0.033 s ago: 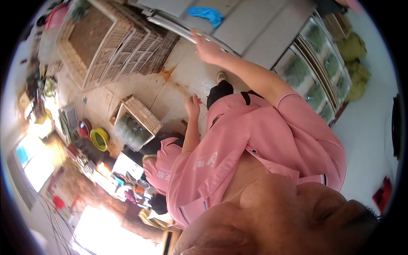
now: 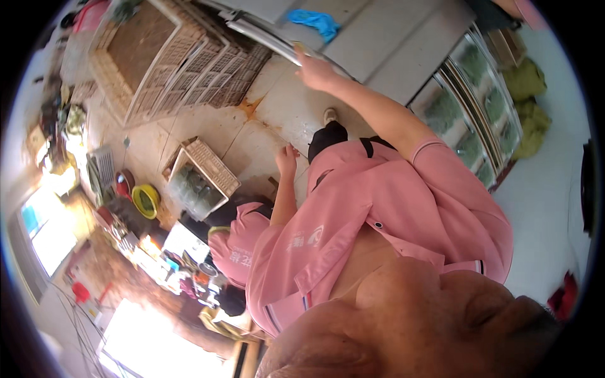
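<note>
My right hand (image 2: 315,72) reaches out to the silver metal edge (image 2: 261,38) of a grey metal worktop (image 2: 391,44). Its fingers are bent at that edge, by a small yellowish thing (image 2: 298,46) too small to name; what they grip is partly hidden. On the worktop beyond lies a crumpled piece of thin blue plastic (image 2: 315,24), perhaps a glove. Lower and to the left, my left hand (image 2: 287,159) hangs over the tiled floor. Its fingers are loosely bent and a little apart, and nothing shows in them.
Stacked beige plastic crates (image 2: 183,75) stand at upper left. A smaller crate (image 2: 201,176) with clear plastic sits on the floor, near a yellow basin (image 2: 146,201). Another person in pink (image 2: 233,249) is close on my left. Glass-fronted shelves (image 2: 469,104) stand at right.
The whole view has shifted slightly, so the worktop and blue plastic appear a little farther right. Both hands keep nearly the same pose.
</note>
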A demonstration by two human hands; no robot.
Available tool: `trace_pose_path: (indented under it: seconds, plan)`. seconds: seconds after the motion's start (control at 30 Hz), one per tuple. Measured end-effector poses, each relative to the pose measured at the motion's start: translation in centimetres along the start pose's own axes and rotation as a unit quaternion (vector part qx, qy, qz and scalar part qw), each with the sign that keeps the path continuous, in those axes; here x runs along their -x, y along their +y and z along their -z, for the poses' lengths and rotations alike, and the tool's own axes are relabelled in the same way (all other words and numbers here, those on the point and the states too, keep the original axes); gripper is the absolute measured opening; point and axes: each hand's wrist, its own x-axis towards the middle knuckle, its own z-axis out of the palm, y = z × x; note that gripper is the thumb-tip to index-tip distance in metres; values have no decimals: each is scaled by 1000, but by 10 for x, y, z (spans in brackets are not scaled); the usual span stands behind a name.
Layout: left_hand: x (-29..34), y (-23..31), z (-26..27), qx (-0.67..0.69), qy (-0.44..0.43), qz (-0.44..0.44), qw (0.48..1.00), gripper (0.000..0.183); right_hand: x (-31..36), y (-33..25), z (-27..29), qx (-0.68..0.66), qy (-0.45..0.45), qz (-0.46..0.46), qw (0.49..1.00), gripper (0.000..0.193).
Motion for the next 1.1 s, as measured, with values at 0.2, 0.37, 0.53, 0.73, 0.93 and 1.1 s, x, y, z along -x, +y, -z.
trace_pose_path:
  seconds: [0.2,0.37,0.53,0.73,0.93,1.1]
  plan:
    - [21,-99,38,35,36,237,970,41,-13,21,-27,-62,40,6,997,42]
    - [27,-72,20,41,53,240,968,43,-9,30,-33,-19,62,27,998,46]
    - [9,-29,-8,71,-15,154,985,44,-13,39,-35,-8,70,30,997,47]
    - [4,-27,-22,67,10,113,991,40,15,33,-35,-3,92,68,993,53]
    - [6,-61,-9,-29,6,142,989,43,32,42,-34,-19,70,27,997,48]
    - [4,-69,7,-72,-10,148,986,46,40,43,-35,-1,97,50,994,46]
